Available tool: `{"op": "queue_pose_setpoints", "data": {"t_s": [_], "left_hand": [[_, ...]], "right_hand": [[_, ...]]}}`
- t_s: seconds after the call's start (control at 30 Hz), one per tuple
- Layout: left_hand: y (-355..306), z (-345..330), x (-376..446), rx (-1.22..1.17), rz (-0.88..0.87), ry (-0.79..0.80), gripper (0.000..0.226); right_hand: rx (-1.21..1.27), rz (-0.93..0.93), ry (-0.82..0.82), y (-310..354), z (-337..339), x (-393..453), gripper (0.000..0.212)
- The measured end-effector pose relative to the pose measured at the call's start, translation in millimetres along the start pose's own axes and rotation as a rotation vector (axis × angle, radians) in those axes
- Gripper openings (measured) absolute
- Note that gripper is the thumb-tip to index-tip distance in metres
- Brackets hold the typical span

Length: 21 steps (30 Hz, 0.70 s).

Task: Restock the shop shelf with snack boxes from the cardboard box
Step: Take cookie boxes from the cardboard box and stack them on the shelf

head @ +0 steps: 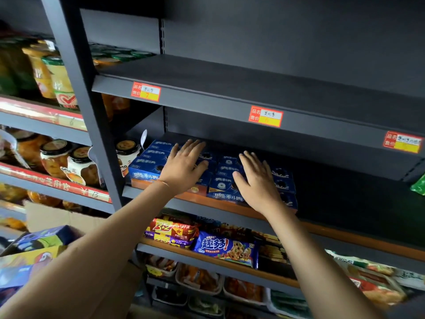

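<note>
a cardboard box (pixel 69 217) with snack boxes is seen nearest, lower left. further in, the left hand (pixel 184 166) and right hand (pixel 255 180) are laid flat, fingers straight, gripping nothing, on blue snack boxes (pixel 149 166) ranged on the shelf (pixel 345 196).

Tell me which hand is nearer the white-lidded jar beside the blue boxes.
Left. The left hand rests on the blue boxes beside the jar; the right hand lies farther right.
</note>
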<state>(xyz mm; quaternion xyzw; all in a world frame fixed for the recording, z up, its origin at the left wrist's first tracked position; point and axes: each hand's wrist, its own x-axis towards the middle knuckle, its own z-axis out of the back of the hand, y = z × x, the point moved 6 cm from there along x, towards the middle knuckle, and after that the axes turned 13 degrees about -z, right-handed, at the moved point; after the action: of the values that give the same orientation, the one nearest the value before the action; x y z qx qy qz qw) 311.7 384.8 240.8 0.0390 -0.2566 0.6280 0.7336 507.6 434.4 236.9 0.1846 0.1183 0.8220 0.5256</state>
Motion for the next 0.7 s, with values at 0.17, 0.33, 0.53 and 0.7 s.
{"op": "queue_pose_setpoints", "data": {"t_s": [0.17, 0.33, 0.53, 0.7], "left_hand": [[-9, 50, -85, -0.375, 0.087, -0.546, 0.037], [80, 29, -223, -0.407, 0.626, -0.495, 0.022], [176, -7, -405, -0.198, 1.203, -0.274, 0.028], [233, -55, -501, -0.208, 1.408, -0.099, 0.056]], "right_hand": [[0.41, 0.342, -0.179, 90, -12, -45, 0.037], [0.513, 0.338, 0.221, 168, -121, -74, 0.022], [0.376, 0.112, 0.764, 233, -292, -118, 0.02], [0.226, -0.023, 1.017, 269, -391, -156, 0.019]]}}
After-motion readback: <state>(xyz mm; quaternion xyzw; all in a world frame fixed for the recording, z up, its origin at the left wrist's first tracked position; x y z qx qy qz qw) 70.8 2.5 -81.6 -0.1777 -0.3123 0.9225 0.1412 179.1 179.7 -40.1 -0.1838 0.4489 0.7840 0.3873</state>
